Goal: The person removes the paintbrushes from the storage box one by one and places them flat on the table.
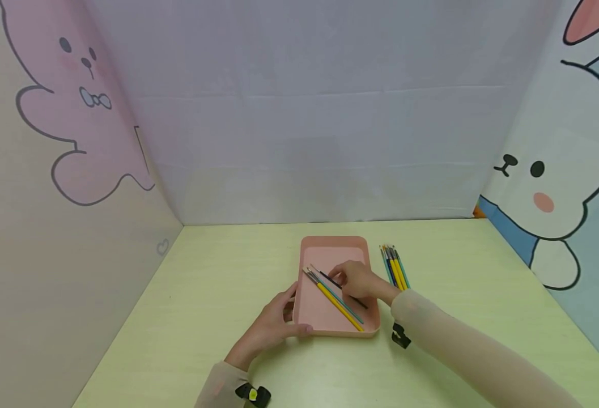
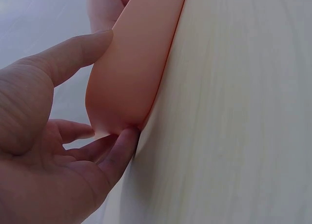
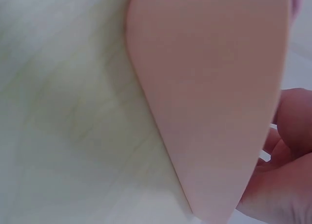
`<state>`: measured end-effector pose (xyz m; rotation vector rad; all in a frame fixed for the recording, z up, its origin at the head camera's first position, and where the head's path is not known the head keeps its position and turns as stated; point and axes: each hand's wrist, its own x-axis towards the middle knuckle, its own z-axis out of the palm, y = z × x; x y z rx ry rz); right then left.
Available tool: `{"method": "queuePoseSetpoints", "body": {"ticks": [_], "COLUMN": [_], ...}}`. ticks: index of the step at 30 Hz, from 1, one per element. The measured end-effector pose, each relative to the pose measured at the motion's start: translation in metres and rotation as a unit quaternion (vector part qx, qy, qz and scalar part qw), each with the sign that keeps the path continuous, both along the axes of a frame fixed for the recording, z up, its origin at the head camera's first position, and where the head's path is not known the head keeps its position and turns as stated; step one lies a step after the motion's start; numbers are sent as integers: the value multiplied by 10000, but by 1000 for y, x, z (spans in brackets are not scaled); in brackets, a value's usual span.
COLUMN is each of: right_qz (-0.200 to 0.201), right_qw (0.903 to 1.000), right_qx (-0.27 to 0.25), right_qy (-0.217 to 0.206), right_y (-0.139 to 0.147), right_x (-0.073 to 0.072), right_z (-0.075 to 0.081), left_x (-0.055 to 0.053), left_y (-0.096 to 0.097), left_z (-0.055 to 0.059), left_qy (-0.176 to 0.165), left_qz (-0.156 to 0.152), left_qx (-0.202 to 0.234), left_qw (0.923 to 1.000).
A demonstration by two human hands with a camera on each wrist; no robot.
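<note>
Gripping the corner at seven o'clock, the left hand (image 1: 273, 323) has its thumb on the near edge and its fingers round the side of a shallow, round-cornered pink tray (image 1: 311, 310), plastic by the look of it, sitting at twelve o'clock from the person. Slanting across its floor from ten o'clock to five: a slim yellow-handled paintbrush-like stick (image 1: 335, 300), a slim teal stick (image 1: 349, 309) alongside, then a thin dark stick (image 1: 359, 302). And over from three o'clock reaches the right hand (image 1: 359, 280), fingers bent down at that dark one; pinched or merely touched, I cannot tell, because the fingertips are hidden. My call on the step: placing or arranging sticks while the left hand braces the tray. The next move seems to want light, precise fingers, so the neighbours don't roll.

Outside the tray at two o'clock, a loose bundle of yellow, teal and dark sticks (image 1: 395, 266) lies beside the right wrist. Beneath everything runs a pale yellow-green tabletop with faint grain (image 1: 228, 272). Farther out, a pink cartoon bear (image 1: 85, 119) at ten o'clock, a white cartoon rabbit (image 1: 544, 170) at two, and dead ahead, a creased pale-lilac cloth backdrop (image 1: 304, 141).
</note>
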<state>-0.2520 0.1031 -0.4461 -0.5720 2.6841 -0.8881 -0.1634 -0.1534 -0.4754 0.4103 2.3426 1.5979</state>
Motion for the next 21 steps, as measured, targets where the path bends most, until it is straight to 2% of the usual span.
{"method": "queuePoseSetpoints", "body": {"ticks": [10,15,21], "right_qz": [-148,-106,-111], "right_qw": [9974,9902,9788], "right_qx": [-477,-1069,-1696], "right_qy": [-529,-896,-1146], "right_y": [7,13,23], "right_x": [-6,-6,-8], "right_z": [-2,1,9], "left_x": [-1,0,0], "left_y": [0,0,0], "left_z": [-1,0,0], "left_qy": [-23,-21,-30], "left_qz": [21,23,57], "left_qx": [-136,-138,-186], "left_qw": [9999,9999,9998]}}
